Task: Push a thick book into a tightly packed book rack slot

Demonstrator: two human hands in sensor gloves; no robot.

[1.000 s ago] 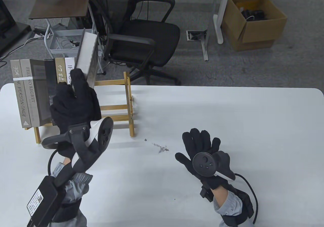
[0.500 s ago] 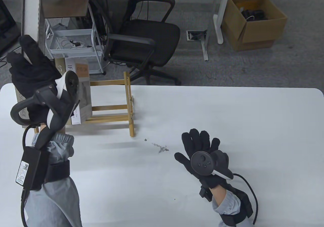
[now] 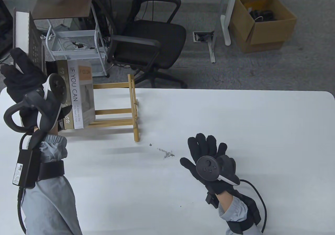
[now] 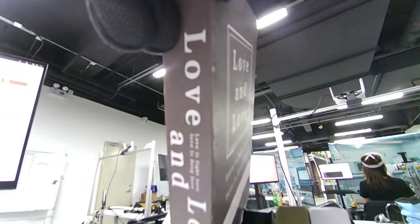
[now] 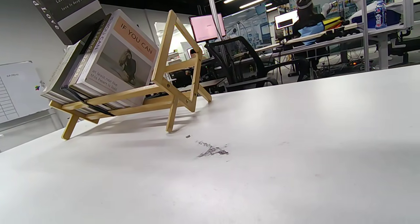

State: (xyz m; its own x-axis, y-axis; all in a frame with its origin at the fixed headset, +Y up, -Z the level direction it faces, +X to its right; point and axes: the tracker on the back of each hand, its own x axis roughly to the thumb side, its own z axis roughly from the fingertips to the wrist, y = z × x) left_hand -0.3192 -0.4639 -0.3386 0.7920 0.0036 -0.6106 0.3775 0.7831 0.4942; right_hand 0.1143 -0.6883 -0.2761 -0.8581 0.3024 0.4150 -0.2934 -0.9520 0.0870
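Since the earlier frames the left hand (image 3: pixel 22 75) has swung its book (image 3: pixel 27 38) away from above the rack's (image 3: pixel 130 106) right part and out past the far-left edge of the table (image 3: pixel 209 119); the leaning row, then partly covered, now shows the white "IF YOU CAN" book (image 3: pixel 78 93) plainly; fingers (image 4: pixel 134 20) grip the grey "Love and Love" volume at its lower end, one pad lying on the spine; held aloft, it is well apart from the rack and tilted; the right hand (image 3: pixel 209 161) lies flat on the table with fingers spread, holding nothing, well right of the rack; the row (image 5: pixel 95 63) leans left against the frame, its right half bare rungs; my guess at the risk: the row leans loosely, so forcing a thick spine between those books could shove the light frame along the table or tip it, since the right hand is not bracing it; a one-ended grip also leaves the heavy book free to twist and catch a neighbouring cover's edge.
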